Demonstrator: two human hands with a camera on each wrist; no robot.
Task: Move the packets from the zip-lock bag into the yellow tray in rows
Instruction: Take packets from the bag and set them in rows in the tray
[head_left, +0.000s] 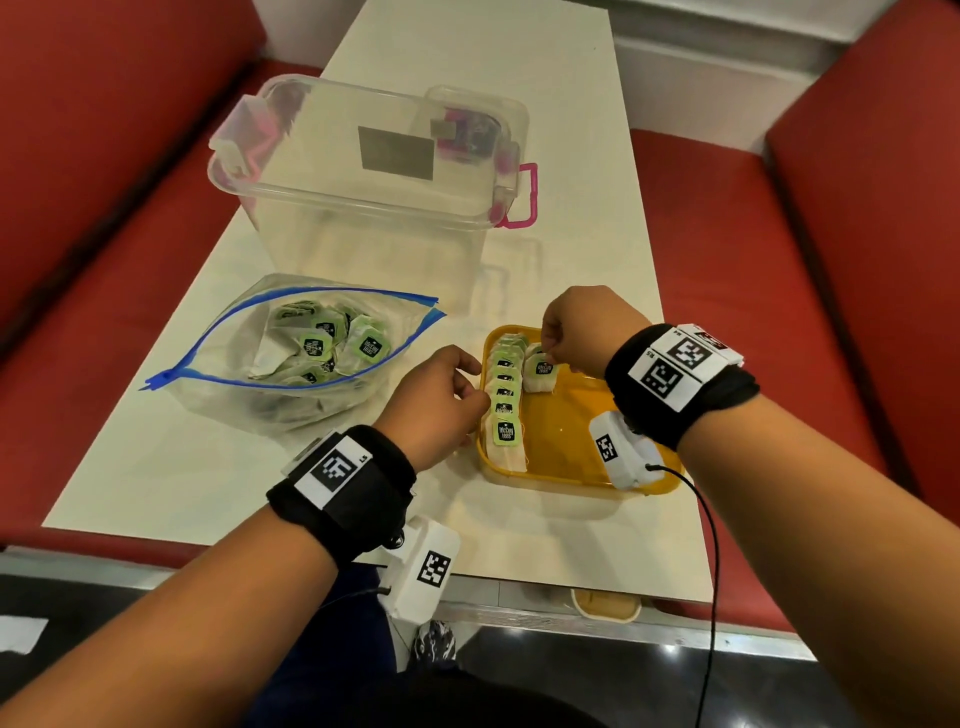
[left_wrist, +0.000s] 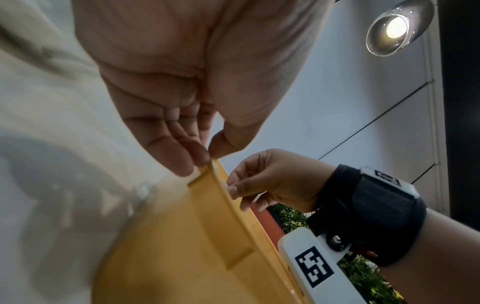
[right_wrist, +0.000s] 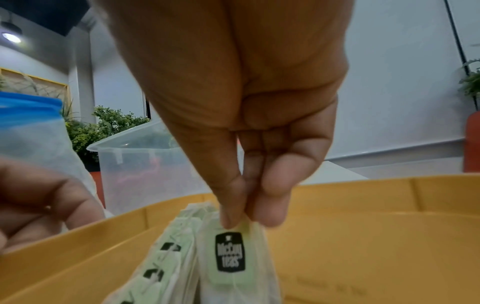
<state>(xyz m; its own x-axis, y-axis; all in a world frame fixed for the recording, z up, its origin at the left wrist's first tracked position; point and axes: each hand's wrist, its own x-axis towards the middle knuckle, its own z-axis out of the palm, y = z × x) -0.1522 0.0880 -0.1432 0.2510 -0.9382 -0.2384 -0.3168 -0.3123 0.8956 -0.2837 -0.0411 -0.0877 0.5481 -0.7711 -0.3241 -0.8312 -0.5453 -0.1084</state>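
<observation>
The yellow tray (head_left: 571, 441) sits on the table in front of me. A row of green-labelled packets (head_left: 504, 395) stands along its left wall. My right hand (head_left: 550, 343) pinches the top of one packet (head_left: 540, 371), which stands just right of the row's far end. In the right wrist view, thumb and fingers (right_wrist: 246, 220) hold that packet (right_wrist: 231, 255) beside the row (right_wrist: 166, 257). My left hand (head_left: 475, 387) pinches the tray's left rim (left_wrist: 215, 174) between thumb and fingertips (left_wrist: 200, 158). The open zip-lock bag (head_left: 291, 353), left of the tray, holds several packets.
A clear lidded plastic box (head_left: 363, 171) with pink clasps stands behind the bag and tray. The pale table (head_left: 156, 467) ends just below my wrists, and red bench seats (head_left: 779, 260) flank it. The tray's right part (head_left: 582, 415) shows bare yellow floor.
</observation>
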